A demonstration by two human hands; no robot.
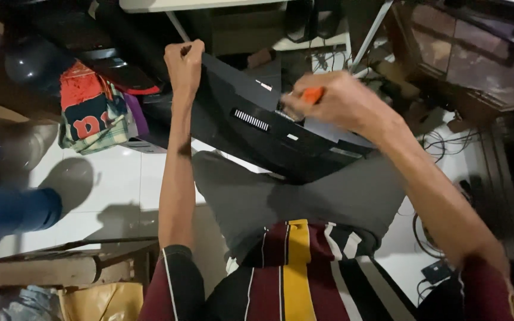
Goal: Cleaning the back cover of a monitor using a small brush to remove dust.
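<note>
my left hand (184,61) is fisted on the upper edge of the flat black plastic device casing (257,134) across my lap; my right hand (337,101), nearer its vent, grips an orange-handled tool (312,94) pointing down-left at it.

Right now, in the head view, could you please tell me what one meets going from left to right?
Folded patterned cloth → left hand gripping the black device's edge → black device → right hand holding an orange-handled tool → tangled cables.
</note>
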